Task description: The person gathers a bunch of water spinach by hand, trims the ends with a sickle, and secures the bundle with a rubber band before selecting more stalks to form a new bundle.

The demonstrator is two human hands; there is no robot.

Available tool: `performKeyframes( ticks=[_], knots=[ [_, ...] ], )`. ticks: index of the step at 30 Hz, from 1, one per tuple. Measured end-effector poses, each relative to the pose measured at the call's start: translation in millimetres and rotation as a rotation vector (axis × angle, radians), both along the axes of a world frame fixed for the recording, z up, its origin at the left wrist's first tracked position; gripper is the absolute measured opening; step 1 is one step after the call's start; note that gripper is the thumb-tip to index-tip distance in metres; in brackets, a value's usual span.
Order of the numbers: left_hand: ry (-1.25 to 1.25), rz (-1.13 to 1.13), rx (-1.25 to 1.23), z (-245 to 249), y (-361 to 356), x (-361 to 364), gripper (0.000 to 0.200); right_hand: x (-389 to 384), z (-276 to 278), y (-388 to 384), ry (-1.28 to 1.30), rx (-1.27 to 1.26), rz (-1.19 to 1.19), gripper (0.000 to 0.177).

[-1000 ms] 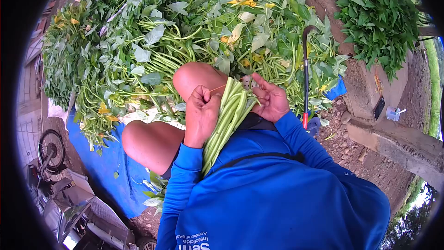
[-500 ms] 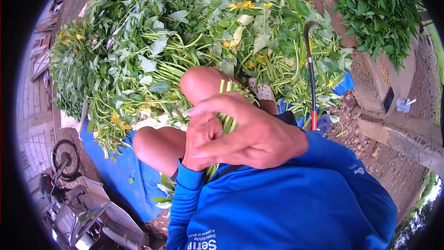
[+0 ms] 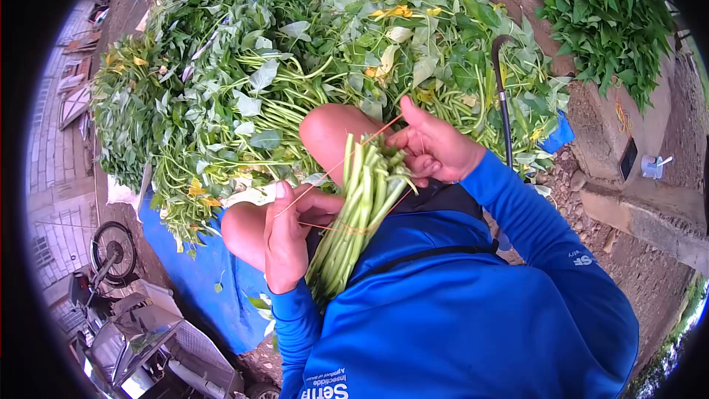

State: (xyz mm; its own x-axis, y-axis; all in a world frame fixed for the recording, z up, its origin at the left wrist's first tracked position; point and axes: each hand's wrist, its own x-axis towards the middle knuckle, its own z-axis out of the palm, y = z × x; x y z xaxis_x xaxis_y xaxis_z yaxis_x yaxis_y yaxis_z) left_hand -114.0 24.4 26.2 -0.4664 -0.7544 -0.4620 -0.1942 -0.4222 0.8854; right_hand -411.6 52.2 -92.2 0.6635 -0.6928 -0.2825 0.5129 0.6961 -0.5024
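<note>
A bundle of cut green leafy-vegetable stems [image 3: 362, 210] rests in my lap, its cut ends pointing away from me. An orange rubber band [image 3: 336, 227] is stretched between my two hands and passes across the bundle. My left hand [image 3: 292, 233] is to the left of the stems, thumb raised, fingers curled with the band hooked on them. At the bundle's upper right, my right hand [image 3: 436, 146] has its thumb up and fingers bent, pulling the band's other side. How the band runs behind the stems is hidden.
A large heap of leafy stems [image 3: 295, 66] lies ahead on a blue tarp [image 3: 210, 281]. A dark hooked rod [image 3: 504, 103] leans at its right. Another green pile [image 3: 605, 22] sits on a concrete ledge [image 3: 642, 214], near a small cup [image 3: 651, 167]. A motorcycle [image 3: 140, 332] stands at lower left.
My hands were close together over the stems and have moved apart, the right one up and to the right, the left one slightly left. The rubber band now shows stretched between them.
</note>
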Motion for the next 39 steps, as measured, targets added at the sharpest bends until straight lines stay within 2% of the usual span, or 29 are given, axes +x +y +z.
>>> performKeyframes(
  ticks=[2,4,5,6,7,9,10,11,13,15,16,17,18,21,22,25,26,29,32,33,37,39],
  knots=[
    [0.064,-0.08,0.009,8.1,-0.2,-0.1,0.08,26.4,31.5,-23.4,0.08,0.236,-0.066,0.092],
    [0.025,0.013,0.051,10.3,2.9,-8.2,0.066,60.3,31.1,-10.3,0.032,0.374,-0.079,0.073],
    [-0.002,0.062,0.07,11.3,3.3,-9.2,0.059,78.1,-10.2,7.0,-0.137,0.342,-0.015,0.061],
    [0.061,0.05,0.094,-3.1,0.7,7.4,0.036,98.4,-50.8,24.0,-0.315,0.316,0.052,0.048],
    [0.149,-0.08,0.084,-28.6,-4.4,38.7,0.044,109.5,-70.2,27.1,-0.49,0.283,0.129,0.036],
    [0.114,-0.135,-0.058,-51.8,-0.6,40.8,0.071,90.7,-52.2,11.3,-0.465,0.456,0.121,0.026],
    [0.073,-0.271,0.041,-62.6,-7.8,41.4,0.091,83.4,-51.3,9.1,-0.431,0.444,0.052,0.028],
    [0.106,-0.215,0.242,-74.5,-0.8,41.2,0.083,75.1,-47.4,13.8,-0.284,0.4,0.042,0.033],
    [0.075,-0.204,0.235,-77.1,5.3,25.9,0.075,49.8,9.8,20.1,0.312,0.224,0.025,0.033],
    [0.116,-0.152,0.276,-76.8,4.8,25.4,0.067,23.9,11.8,22.0,0.778,-0.127,-0.108,0.034],
    [0.221,-0.049,0.322,-76.7,6.7,25.3,0.066,23.3,17.4,18.8,0.859,-0.217,-0.367,0.039],
    [0.325,0.049,0.363,-74.4,6.5,22.9,0.065,21.8,12.7,12.2,0.97,-0.498,-0.514,0.041],
    [0.341,0.125,0.396,-80.2,6.7,22.2,0.072,20.3,20.9,3.4,0.961,-0.656,-0.502,0.041],
    [0.398,0.101,0.397,-87.4,4.2,21.4,0.075,28.7,48.4,-20.4,1.006,-1.118,-0.398,0.039],
    [0.425,0.069,0.408,-84.8,4.1,20.8,0.077,28.5,47.4,-29.3,1.116,-1.266,-0.326,0.035],
    [0.134,-0.162,0.066,-77.8,2.8,15.6,0.086,14.4,51.0,-44.7,1.185,-1.405,-0.087,0.029],
    [0.055,-0.268,0.026,-85.7,2.2,17.5,0.099,11.5,52.8,-44.8,1.188,-1.398,-0.056,0.024],
    [0.018,-0.308,0.191,-88.5,2.0,12.2,0.098,3.1,40.6,-33.5,1.282,-1.477,-0.057,0.024],
    [0.025,-0.272,0.277,-84.1,-0.3,10.5,0.086,5.8,5.9,-20.6,1.226,-1.252,-0.073,0.027],
    [0.016,-0.263,0.3,-83.4,-5.3,11.5,0.083,10.0,9.4,-26.2,1.187,-1.176,-0.072,0.028],
    [0.013,-0.27,0.362,-82.6,-8.5,15.6,0.076,-1.3,25.2,-32.3,1.192,-1.294,0.006,0.028],
    [0.004,-0.264,0.388,-81.7,-10.2,12.0,0.078,-4.1,25.6,-38.8,1.162,-1.241,0.105,0.027]
  ],
)
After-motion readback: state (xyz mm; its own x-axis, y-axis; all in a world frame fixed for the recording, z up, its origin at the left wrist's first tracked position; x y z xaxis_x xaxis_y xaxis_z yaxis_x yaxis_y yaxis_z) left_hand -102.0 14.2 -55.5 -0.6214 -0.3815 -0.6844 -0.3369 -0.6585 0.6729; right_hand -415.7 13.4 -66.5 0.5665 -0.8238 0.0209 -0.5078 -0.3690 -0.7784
